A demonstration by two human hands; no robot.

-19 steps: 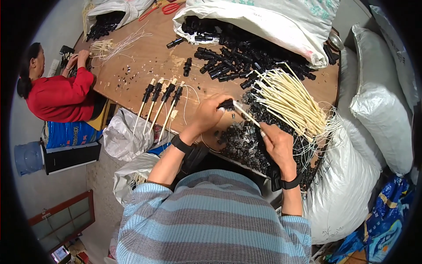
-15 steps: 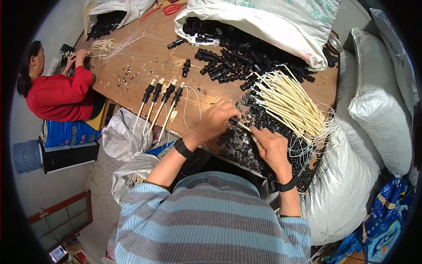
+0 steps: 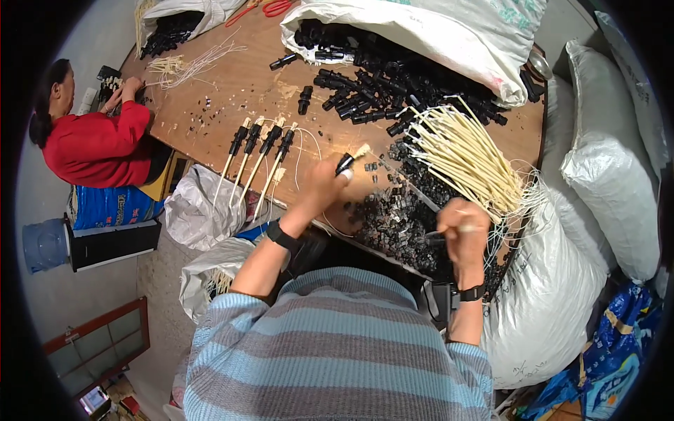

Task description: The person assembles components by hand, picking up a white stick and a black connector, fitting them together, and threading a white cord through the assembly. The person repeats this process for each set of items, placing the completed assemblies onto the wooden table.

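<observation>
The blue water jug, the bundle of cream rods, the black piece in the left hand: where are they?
Blue water jug (image 3: 43, 247): head view, on its body.
Bundle of cream rods (image 3: 469, 158): head view, about mid-length.
Black piece (image 3: 345, 163): head view, its uncovered part.

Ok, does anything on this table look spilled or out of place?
Yes, somewhat: black tubular fittings spill from the open white sack, and one stray fitting lies apart from that pile. Small dark plastic pieces also spread loosely beside the right hand, with tiny scraps scattered farther left. Nothing looks clearly broken.
</observation>
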